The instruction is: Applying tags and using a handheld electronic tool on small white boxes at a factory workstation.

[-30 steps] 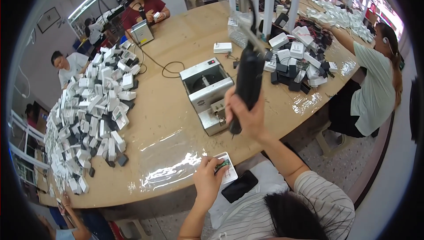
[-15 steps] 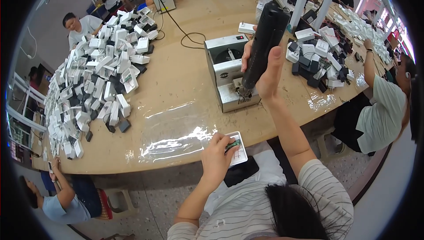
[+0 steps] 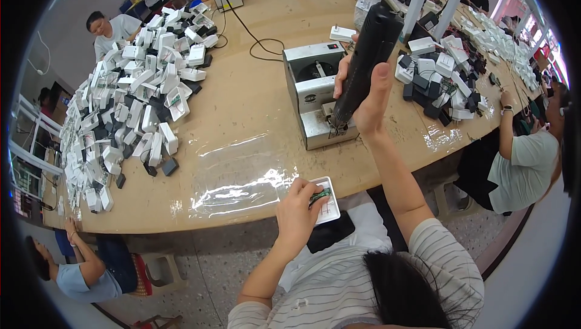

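Note:
My right hand is wrapped round a black electric screwdriver, which slants over a silver metal screw feeder. The driver's lower end is down at the front of the feeder; its tip is too small to make out. At the table's near edge, my left hand pinches a small green circuit board at a shallow white plastic case half. Thin red wires show inside the case. Part of the board is hidden behind my fingers.
A big heap of white and black plastic cases covers the table's left side. Another pile lies right of the feeder, near white posts. A white case rests behind the feeder. Co-workers sit round the table, one close on the right.
The whole view has shifted slightly. My hands keep the same grips, the driver still at the feeder. The co-worker on the right has moved an arm and leaned.

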Available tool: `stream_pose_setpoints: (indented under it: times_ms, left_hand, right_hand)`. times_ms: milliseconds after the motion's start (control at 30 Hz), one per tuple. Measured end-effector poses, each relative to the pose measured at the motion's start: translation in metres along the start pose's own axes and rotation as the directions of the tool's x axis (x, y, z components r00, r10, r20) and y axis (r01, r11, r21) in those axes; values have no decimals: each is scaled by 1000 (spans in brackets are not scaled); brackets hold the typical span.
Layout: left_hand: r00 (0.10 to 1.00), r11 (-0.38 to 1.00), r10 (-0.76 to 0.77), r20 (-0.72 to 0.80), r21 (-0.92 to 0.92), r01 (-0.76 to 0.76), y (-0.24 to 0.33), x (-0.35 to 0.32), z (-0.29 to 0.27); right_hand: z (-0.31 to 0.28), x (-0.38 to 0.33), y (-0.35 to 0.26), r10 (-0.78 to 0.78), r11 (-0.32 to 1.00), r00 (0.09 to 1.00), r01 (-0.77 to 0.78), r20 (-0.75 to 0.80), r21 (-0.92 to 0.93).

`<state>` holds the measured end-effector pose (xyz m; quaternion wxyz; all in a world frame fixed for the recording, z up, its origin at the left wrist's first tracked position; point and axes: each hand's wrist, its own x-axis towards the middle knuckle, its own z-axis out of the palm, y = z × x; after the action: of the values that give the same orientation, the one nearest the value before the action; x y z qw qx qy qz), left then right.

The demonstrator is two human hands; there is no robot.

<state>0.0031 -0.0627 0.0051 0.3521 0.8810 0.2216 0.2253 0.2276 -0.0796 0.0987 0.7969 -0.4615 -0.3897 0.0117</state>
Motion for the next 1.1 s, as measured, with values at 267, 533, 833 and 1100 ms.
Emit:
stream_pose_setpoints:
  times_ms: [267,533,833,1100]
  left_hand:
    - [999,1000,30,-19,-3,-30,-1,1,0]
    - [1000,1000,1,-5,-9,-1,2,1,-1]
    - [999,999,-35,-36,-39,34,2,0,5]
    - [998,998,-49,-33,-31,48,4,1,4]
  right_hand:
    - [1,-5,2,-55,998,995,57,85,-22]
    - [-6,-6,12,-177,977,948,201,266,-66]
    - [-2,-42,-8,-45,998,989,51,140,-42]
    - [7,-106,-32,108,988,980,-124,170,87]
